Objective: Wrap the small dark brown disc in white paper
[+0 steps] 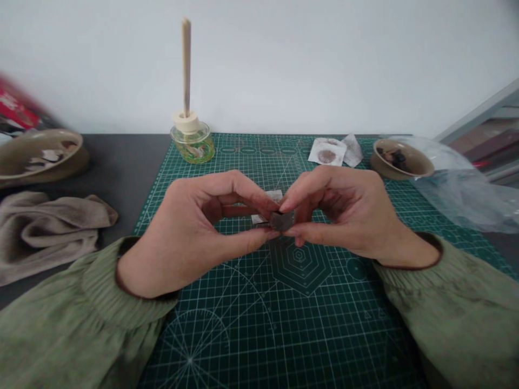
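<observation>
My left hand [194, 227] and my right hand [344, 216] meet over the middle of the green cutting mat [227, 335]. Between thumb and fingertips, both pinch a small, dark greyish-brown piece [281, 220] with a rounded lower edge. Its exact kind cannot be made out, and the fingertips cover part of it. Behind the fingers, a white paper piece [274, 195] shows on the mat, mostly hidden.
A reed diffuser [193, 143] stands at the back left. Stained white paper [327, 152], a bowl of dark bits [401, 168] and clear plastic [466, 194] lie at the back right. At left are a larger bowl [77, 159] and a crumpled cloth [48, 229].
</observation>
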`<state>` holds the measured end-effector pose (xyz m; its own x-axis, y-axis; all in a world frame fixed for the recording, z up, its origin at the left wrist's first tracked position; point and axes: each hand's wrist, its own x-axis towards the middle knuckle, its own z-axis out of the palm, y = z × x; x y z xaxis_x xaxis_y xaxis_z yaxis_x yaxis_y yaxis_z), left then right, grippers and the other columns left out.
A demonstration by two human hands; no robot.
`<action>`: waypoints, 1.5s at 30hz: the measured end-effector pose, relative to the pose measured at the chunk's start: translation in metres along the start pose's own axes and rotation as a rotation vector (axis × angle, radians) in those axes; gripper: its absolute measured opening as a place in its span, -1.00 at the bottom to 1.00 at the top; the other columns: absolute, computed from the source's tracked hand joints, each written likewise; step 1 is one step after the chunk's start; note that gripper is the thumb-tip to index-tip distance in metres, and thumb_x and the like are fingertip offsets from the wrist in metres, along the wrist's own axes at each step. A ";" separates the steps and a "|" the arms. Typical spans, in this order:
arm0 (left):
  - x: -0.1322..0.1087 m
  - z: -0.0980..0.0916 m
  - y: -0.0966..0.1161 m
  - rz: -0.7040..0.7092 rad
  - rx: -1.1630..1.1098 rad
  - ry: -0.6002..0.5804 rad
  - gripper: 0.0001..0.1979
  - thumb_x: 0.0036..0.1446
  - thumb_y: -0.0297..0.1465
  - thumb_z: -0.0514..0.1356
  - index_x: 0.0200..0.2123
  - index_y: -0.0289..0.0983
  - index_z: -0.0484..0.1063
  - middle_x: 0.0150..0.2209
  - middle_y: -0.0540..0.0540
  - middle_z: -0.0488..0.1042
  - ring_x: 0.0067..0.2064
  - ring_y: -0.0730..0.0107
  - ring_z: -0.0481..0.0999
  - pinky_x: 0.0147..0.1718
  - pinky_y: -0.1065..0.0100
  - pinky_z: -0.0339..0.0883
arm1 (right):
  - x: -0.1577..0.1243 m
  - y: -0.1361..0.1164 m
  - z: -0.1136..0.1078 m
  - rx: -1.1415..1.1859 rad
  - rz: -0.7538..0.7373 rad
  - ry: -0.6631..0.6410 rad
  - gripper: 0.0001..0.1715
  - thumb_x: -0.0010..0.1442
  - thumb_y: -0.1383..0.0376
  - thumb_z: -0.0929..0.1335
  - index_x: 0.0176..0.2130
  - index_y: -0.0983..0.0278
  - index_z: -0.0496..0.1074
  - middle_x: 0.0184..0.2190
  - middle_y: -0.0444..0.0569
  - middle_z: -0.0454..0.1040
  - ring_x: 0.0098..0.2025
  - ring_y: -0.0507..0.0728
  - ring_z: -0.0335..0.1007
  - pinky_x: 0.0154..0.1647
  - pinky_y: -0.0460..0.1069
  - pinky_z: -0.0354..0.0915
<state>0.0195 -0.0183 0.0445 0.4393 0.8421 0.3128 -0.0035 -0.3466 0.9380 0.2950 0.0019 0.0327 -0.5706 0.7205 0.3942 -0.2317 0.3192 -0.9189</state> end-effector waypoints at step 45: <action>-0.003 -0.001 -0.003 0.057 0.037 0.045 -0.74 0.29 -0.44 0.74 -0.05 -0.05 0.86 -0.10 0.02 0.91 -0.05 0.18 0.96 0.10 0.25 0.94 | 0.000 0.000 0.004 -0.086 -0.038 0.081 -0.55 0.22 0.38 0.86 0.03 0.12 0.87 -0.06 -0.09 0.91 -0.35 0.05 0.78 -0.32 -0.08 0.73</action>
<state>0.0176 -0.0191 0.0408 0.3980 0.8381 0.3731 0.0059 -0.4091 0.9125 0.2916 -0.0005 0.0329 -0.4959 0.7532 0.4323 -0.1820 0.3966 -0.8998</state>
